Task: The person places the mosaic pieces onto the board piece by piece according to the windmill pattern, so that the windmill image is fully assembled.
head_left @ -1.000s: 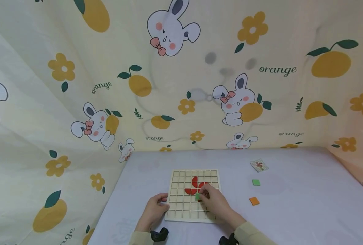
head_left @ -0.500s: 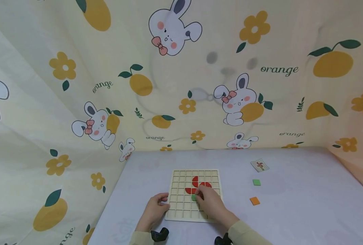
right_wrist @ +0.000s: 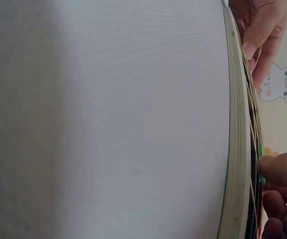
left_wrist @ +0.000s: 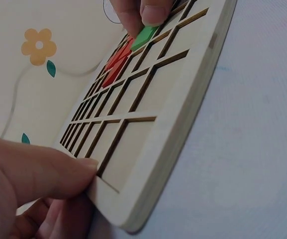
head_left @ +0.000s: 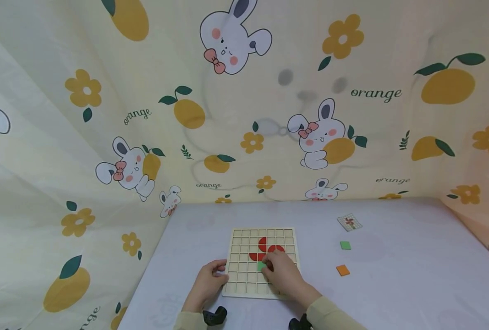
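A pale wooden grid board (head_left: 244, 277) lies on the white table. My left hand (head_left: 207, 280) holds its left edge; in the left wrist view the thumb (left_wrist: 73, 172) lies on the rim with the other fingers curled beside it. Over the board, my right hand (head_left: 284, 272) pinches a small green square tile (left_wrist: 144, 38) between thumb and finger. The tile is tilted against the grid just below the red pieces, in the left wrist view. Several red curved pieces (head_left: 262, 245) sit in cells near the board's middle, some partly hidden by the right hand.
To the right of the board lie a second green square tile (head_left: 345, 245), an orange square tile (head_left: 343, 270) and a small card (head_left: 349, 222) printed with a grid and a red pattern. A patterned curtain (head_left: 236, 105) hangs behind and at the sides.
My right hand has shifted slightly left with the green tile, which now lies lower at a cell below the red pieces. The left hand stays on the board's edge.
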A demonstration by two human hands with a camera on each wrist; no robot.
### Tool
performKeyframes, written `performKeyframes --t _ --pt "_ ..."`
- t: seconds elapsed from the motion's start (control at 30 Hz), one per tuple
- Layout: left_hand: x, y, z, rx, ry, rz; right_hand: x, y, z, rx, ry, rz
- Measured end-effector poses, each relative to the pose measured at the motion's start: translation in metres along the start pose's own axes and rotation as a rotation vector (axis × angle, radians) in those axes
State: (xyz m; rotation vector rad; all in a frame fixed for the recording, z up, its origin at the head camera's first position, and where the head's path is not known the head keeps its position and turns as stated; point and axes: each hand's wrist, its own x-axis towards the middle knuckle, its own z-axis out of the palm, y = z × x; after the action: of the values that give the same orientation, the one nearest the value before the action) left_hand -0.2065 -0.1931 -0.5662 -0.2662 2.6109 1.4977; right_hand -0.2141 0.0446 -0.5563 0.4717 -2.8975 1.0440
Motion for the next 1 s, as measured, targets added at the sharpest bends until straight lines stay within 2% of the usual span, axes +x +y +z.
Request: performKeyframes --t 0.27,0.47,0.6,0.73,0.87,1.0 --pt "-0.001 0.002 0.001 -0.005 -0.005 -0.006 -0.001 0.001 -0.001 -0.011 -0.01 0.006" --pt "-0.003 0.004 0.001 0.005 -0.011 0.0 -0.005 0.009 -0.016 0.065 0.001 0.008" --pt "-0.003 0.005 0.0 0.01 -0.015 0.007 -0.009 0.023 -0.035 0.129 0.006 0.077" --pt "-0.002 0.004 0.001 0.013 -0.012 0.004 -0.015 0.042 -0.055 0.149 0.021 0.184" --pt "-0.001 0.001 0.0 0.019 -0.004 -0.003 -0.024 0.063 -0.074 0.118 0.048 0.25" --pt "-0.001 -0.001 0.0 0.021 -0.012 0.013 -0.036 0.083 -0.092 0.074 0.064 0.278"
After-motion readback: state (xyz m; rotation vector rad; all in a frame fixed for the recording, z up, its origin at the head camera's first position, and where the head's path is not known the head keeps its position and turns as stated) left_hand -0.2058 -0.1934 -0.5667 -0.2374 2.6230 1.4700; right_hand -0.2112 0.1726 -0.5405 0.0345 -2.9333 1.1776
